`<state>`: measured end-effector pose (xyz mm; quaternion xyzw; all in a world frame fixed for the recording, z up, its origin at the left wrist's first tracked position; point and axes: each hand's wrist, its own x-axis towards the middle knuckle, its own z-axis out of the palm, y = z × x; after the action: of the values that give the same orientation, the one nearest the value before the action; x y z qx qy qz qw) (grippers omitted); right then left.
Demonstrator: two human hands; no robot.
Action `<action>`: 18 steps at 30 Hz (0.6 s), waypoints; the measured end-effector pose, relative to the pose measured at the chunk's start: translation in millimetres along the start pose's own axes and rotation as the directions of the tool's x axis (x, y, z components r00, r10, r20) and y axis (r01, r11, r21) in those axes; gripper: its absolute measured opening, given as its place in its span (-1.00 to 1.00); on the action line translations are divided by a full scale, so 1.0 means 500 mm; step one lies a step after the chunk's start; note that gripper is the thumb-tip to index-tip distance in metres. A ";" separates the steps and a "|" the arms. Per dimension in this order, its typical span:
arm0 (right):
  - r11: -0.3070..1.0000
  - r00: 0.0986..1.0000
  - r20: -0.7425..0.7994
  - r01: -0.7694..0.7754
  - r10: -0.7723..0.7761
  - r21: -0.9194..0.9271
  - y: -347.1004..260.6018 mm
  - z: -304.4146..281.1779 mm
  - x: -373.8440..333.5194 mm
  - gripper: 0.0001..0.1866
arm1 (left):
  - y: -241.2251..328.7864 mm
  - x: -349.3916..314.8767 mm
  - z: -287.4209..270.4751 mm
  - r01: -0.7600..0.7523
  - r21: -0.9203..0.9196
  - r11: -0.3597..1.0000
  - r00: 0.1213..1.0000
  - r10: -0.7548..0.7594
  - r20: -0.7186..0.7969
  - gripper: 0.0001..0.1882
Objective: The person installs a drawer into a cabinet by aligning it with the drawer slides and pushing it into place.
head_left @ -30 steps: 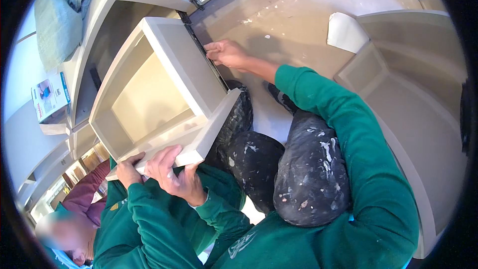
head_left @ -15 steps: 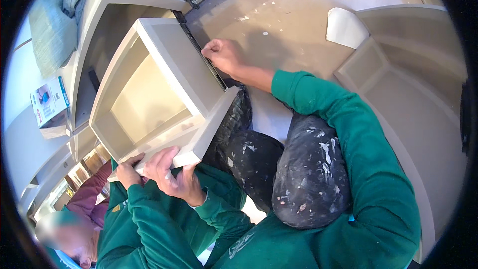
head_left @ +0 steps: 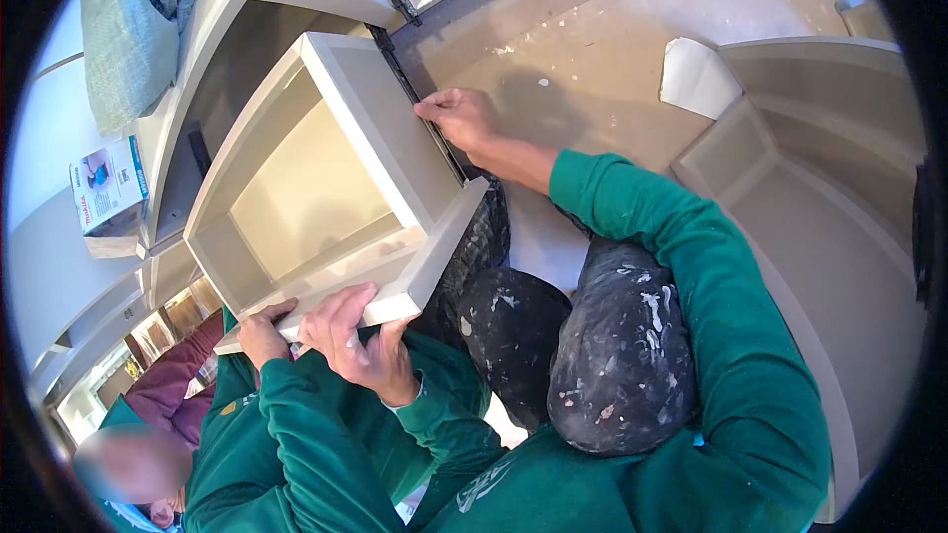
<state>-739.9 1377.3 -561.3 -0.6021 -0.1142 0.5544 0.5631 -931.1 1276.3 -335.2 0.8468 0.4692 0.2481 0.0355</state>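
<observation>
A pale cream drawer (head_left: 296, 197) with a curved side and a broad front board is tilted, pulled out of a cabinet (head_left: 222, 69). My left hand (head_left: 360, 341) holds the edge of its front board, thumb on one side and fingers on the other. Along the drawer's far right side runs a black metal slide (head_left: 395, 64). My right hand (head_left: 462, 120) is closed in a pinch with its fingertips against this slide; anything between them is too small to make out. Left of my left hand, a co-worker's hand (head_left: 261, 336) grips the same front board.
The co-worker's green sleeve (head_left: 306, 424) crowds in at lower left. A boxed item (head_left: 109, 188) and a pale cloth (head_left: 128, 39) rest on the cabinet. To the right stands another curved cream unit (head_left: 810, 217), with a white sheet (head_left: 699, 77) by it. My paint-spotted knee (head_left: 622, 345) is below.
The whole view has shifted slightly, things appearing a little further right. Both my hands keep their places on the drawer and beside the slide. The co-worker's head has turned or lowered slightly.
</observation>
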 end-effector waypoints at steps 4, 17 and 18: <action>0.993 0.994 0.063 -0.084 0.090 -0.082 -0.016 -0.015 0.004 -0.81 | -0.001 0.001 0.001 -0.008 0.001 1.000 1.000 0.008 0.003 -0.49; 0.964 0.984 0.053 -0.155 0.170 -0.216 -0.048 0.013 0.008 -0.72 | 0.005 0.019 0.010 0.007 -0.025 1.000 1.000 -0.007 -0.012 -0.50; 0.964 0.981 0.055 -0.173 0.188 -0.204 -0.052 0.015 0.010 -0.72 | 0.005 0.023 0.010 0.007 -0.028 1.000 1.000 -0.008 -0.011 -0.50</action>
<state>-731.5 1394.0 -541.0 -0.6421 -0.1344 0.6112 0.4429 -921.8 1285.0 -334.4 0.8431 0.4690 0.2591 0.0455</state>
